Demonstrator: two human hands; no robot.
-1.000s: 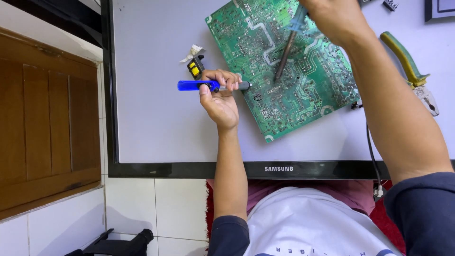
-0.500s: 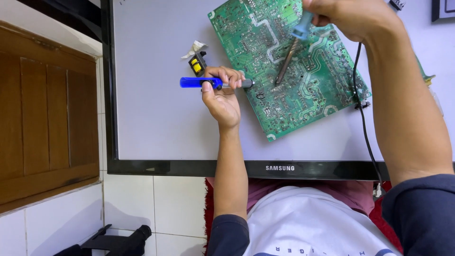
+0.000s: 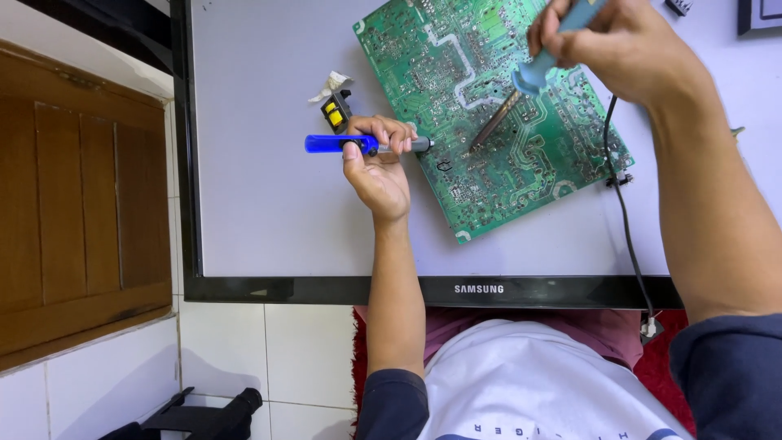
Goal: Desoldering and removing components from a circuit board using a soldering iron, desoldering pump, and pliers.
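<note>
My left grip [image 3: 376, 167] pinches blue pump [image 3: 358, 144] at board's [image 3: 497, 106] 9 o'clock; right grip [image 3: 619, 49] clamps iron [image 3: 529, 77], tip on board.

Bare forearms, dark blue sleeves, white shirt

The left hand [image 3: 376, 163] and right hand [image 3: 623, 49] are bare, with no gloves, rings or watch to be seen, and both forearms are uncovered up to about the elbow. Dark navy sleeves begin there, loose and slightly creased at the edge. The chest wears a white shirt with small dark printed lettering low on the front, and a pink layer shows at its upper edge.
</note>
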